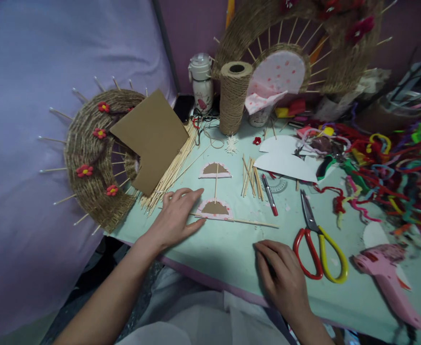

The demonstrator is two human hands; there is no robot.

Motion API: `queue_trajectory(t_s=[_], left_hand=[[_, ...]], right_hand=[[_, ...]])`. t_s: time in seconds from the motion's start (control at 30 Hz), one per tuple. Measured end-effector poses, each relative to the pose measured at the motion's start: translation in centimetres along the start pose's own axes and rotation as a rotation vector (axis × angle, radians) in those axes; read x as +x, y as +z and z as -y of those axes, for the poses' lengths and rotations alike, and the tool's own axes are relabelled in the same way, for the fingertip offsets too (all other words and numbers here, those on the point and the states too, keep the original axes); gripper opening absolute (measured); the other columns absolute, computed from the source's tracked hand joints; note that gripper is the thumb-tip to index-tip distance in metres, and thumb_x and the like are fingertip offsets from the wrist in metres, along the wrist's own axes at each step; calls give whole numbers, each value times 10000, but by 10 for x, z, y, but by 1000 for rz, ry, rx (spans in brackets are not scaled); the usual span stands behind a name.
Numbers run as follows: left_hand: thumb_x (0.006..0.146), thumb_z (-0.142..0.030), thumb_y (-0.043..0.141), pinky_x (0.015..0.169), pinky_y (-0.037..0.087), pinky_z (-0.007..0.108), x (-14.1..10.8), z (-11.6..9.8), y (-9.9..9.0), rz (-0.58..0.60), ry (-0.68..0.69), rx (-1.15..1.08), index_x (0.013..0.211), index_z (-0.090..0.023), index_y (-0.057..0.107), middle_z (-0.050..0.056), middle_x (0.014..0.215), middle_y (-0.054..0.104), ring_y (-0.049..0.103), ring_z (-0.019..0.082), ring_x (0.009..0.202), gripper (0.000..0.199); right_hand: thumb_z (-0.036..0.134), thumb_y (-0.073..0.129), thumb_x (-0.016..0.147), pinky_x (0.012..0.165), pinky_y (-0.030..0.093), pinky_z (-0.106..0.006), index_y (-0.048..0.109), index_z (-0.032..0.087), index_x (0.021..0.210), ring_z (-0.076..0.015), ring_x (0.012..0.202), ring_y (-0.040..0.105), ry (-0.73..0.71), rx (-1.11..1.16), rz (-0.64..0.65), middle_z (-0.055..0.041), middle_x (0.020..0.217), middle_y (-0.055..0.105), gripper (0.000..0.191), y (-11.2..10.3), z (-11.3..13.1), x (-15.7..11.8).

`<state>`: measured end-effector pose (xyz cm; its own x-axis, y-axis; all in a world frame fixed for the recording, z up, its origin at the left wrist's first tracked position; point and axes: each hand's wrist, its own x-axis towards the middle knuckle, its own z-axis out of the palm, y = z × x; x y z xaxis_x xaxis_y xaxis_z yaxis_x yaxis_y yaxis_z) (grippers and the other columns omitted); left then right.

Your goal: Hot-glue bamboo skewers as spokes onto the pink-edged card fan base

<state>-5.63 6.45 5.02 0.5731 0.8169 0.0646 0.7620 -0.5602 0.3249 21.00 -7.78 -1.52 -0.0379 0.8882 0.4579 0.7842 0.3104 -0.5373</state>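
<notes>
Two half-round cardboard pieces with pink dotted fabric edges lie on the table, an upper one and a lower one. An upright thin stick lies between them. Along the lower piece's straight edge runs a longer stick. My left hand rests at the left end of that stick, fingers apart, its fingertips beside the lower piece. Curled loosely near the table's front edge is my right hand, touching the tabletop; its palm is hidden.
Scissors and a pink glue gun lie at the right, below colourful pipe cleaners. A twine roll stands behind. At left are a twine-woven arc, cardboard and many sticks.
</notes>
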Motion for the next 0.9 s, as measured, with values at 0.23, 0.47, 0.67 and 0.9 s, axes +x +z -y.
queue_trajectory(t_s=[0.23,0.47,0.67,0.9], left_hand=[[961,-282,519,884,371,400,-1,7,-9,-260,-48,74,1166,-224,632,74,1091,716,590,255,1093,241],[957,-244,497,816,436,372,34,-6,-11,-295,-55,-7,952,-207,698,53,921,726,629,215,916,205],[907,-215,532,819,476,371,92,-41,-6,-62,-13,-36,872,-196,714,63,891,725,634,234,887,186],[864,-245,556,771,468,311,171,-59,8,260,-169,-58,902,-183,750,97,958,740,661,229,906,207]], right_hand=[[104,597,901,804,517,-400,628,189,1134,-225,943,617,-15,-6,11,-96,1026,653,250,0,0,-1],[111,584,907,786,526,-391,629,210,1134,-220,928,622,-10,0,-5,-83,1009,659,252,0,2,3],[115,569,913,763,538,-384,631,214,1107,-209,895,629,-2,-5,-26,-75,979,664,227,1,3,4],[104,562,917,754,539,-376,617,176,1087,-207,890,607,-17,-28,-38,-87,974,648,193,3,3,4]])
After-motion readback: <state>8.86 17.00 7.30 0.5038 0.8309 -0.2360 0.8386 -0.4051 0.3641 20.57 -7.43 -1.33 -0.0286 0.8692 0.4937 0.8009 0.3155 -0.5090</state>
